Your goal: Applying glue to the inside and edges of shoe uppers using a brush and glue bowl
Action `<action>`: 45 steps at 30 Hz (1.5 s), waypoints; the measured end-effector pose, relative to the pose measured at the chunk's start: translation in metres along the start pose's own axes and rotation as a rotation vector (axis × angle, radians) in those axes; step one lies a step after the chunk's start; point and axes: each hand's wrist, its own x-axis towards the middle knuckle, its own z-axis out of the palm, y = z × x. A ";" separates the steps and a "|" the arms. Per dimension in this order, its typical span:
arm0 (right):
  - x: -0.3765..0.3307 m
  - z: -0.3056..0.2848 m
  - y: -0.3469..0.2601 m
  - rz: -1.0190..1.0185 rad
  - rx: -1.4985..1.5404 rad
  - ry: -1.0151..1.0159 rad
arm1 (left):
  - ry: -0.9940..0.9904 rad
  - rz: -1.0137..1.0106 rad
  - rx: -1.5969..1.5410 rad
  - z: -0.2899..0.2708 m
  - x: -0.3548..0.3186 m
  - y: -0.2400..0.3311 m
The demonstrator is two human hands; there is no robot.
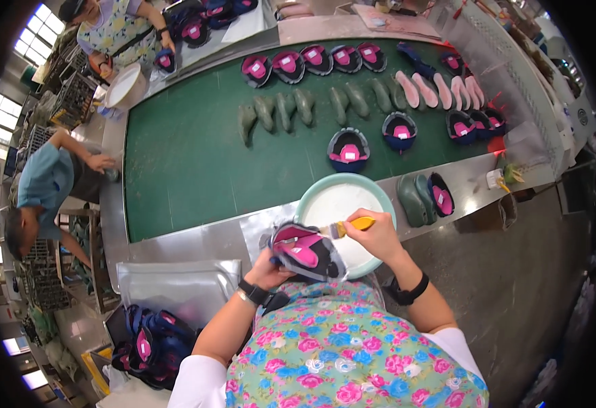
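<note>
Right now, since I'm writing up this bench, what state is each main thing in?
Left hand: closed on the upper.
Upper: held, open side up, pink inside showing.
Right hand: closed on the brush.
Brush: held, bristles at the upper's edge; contact unclear.
Basin: uncovered, white contents showing.
Pink insoles: lined up.
Green forms: mostly in a row.
Lower-left pile: heaped.

From a distance, I am seeing a dark shoe upper (305,253) with a bright pink lining tilting, its opening facing up, at the near-left rim of a pale green basin (345,178) containing something white. A yellow-handled brush (339,230) is slanting over the basin, its bristles pointing left, close against the upper's edge.
</note>
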 end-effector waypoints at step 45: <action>0.003 0.129 -0.102 -0.254 0.292 -0.193 | 2.361 0.555 0.994 -0.276 -0.340 -0.220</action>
